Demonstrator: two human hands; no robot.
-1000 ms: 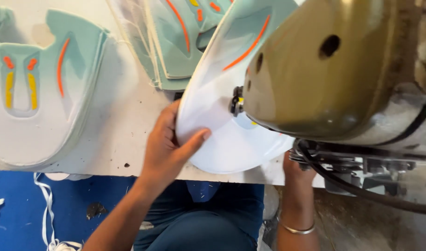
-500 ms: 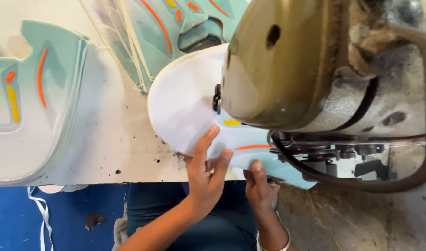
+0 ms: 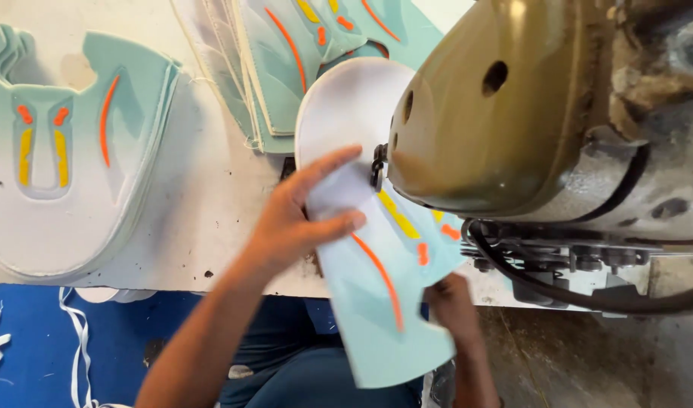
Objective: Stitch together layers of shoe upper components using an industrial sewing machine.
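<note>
So I'm mid-stitch here, I'd say. The mint shoe piece sits under the head of the sewing machine, its near end hanging off the table edge toward my lap. My left hand lies fingers spread on the white part just left of the machine, pressing it flat. My right hand pinches the piece's edge just below the machine. Next move probably calls for turning the piece slowly, keeping fingers off the needle. More cut pieces lie well left of the machine.
</note>
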